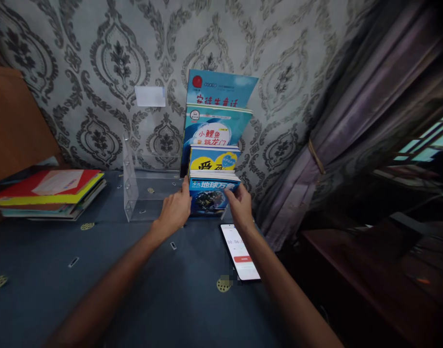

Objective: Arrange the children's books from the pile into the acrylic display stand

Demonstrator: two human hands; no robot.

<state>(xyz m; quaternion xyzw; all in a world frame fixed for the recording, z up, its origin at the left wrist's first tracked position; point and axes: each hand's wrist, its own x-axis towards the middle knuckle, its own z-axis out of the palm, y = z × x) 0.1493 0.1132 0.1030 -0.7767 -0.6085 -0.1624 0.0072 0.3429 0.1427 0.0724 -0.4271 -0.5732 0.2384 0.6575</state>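
Observation:
A blue book with a globe on its cover (209, 200) stands upright at the front of a clear stepped rack (129, 186). My left hand (176, 207) is closed at its left edge, fingertips partly hidden. On the right, my right hand (240, 205) grips the same book, thumb on the cover and fingers behind the edge. Just behind stands a yellow and blue book (214, 159). Higher up are a teal book with a round white title patch (221, 123) and a tall light-blue book (225, 87) at the back.
A phone (239, 253) showing a timer lies by my right forearm. To the left is a pile of books and folders (54, 193) beside a brown wooden panel (18, 121). A purple curtain (316, 154) hangs on the right, against the patterned wall.

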